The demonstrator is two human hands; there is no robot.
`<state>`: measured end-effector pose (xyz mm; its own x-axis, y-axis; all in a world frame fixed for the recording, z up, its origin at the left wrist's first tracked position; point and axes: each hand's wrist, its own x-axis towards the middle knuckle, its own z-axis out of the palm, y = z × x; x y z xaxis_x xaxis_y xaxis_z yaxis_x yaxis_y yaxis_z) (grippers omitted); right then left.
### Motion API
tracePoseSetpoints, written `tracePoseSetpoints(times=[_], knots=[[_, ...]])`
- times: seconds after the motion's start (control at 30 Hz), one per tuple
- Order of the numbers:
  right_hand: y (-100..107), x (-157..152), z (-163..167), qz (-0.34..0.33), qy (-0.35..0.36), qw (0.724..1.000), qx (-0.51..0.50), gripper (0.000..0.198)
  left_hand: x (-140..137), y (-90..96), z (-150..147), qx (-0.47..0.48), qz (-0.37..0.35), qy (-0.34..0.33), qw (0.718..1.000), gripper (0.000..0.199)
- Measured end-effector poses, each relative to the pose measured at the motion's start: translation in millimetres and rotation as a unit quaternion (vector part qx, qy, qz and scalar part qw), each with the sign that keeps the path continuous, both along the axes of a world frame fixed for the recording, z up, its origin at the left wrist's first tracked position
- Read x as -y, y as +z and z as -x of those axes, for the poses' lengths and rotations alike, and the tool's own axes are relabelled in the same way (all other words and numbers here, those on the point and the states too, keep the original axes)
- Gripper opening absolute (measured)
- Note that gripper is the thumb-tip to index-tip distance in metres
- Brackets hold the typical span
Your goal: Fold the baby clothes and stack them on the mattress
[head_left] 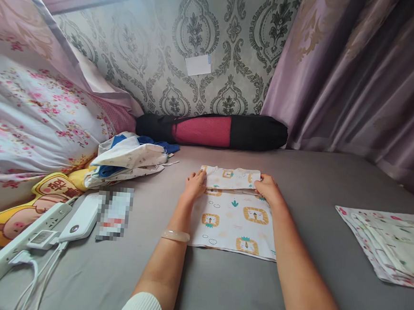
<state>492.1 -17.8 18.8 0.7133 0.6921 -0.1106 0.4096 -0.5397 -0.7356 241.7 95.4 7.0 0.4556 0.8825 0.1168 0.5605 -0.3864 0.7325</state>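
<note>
Left hand (196, 183) and right hand (267, 185), both yours, pinching opposite sides of one lion-print cloth (227, 223) at its turned-over far end, on the grey sheet (128, 282); step: apparently folding; next move: likely wants level edges.

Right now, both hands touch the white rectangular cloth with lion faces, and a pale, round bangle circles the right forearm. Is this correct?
Only the arm is wrong: the head view shows the pale, round bangle around the left forearm.
</note>
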Motion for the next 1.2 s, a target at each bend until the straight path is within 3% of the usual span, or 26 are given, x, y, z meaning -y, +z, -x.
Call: tracePoseSetpoints(times=[0.13, 0.33, 0.43, 0.5, 0.6, 0.73, 0.93, 1.2], knots=[[8.2, 7.3, 4.3, 0.054, 0.028, 0.994, 0.087, 0.031, 3.2, 2.5, 0.2, -0.091, -0.031, 0.004, 0.995, 0.04], [33.1, 15.5, 22.0, 0.163, 0.002, 0.975, 0.151, 0.04, 11.3, 18.1, -7.9, -0.232, -0.073, 0.001, 0.97, 0.053], [38.3, 11.8, 34.9, 0.135, -0.006, 0.967, 0.215, 0.038, 18.8, 22.0, -22.6, -0.228, -0.121, -0.011, 0.966, 0.053], [35.4, 4.7, 46.0, 0.082, 0.043, 0.961, 0.262, 0.039, 25.6, 21.3, -35.5, -0.214, -0.156, -0.035, 0.964, 0.052], [23.0, -8.8, 65.7, 0.011, 0.175, 0.936, 0.304, 0.043, 35.1, 16.3, -52.9, -0.206, -0.187, -0.073, 0.958, 0.049], [2.6, -20.8, 87.0, 0.015, 0.265, 0.915, 0.304, 0.048, 37.9, 5.8, -61.6, -0.221, -0.179, -0.084, 0.955, 0.043], [-13.3, -22.5, 92.8, 0.054, 0.283, 0.912, 0.29, 0.052, 28.2, -7.4, -57.1, -0.23, -0.184, -0.066, 0.953, 0.04], [-18.9, -20.9, 85.5, 0.073, 0.222, 0.919, 0.318, 0.053, 20.9, -12.7, -48.1, -0.256, -0.188, 0.012, 0.948, 0.054]])
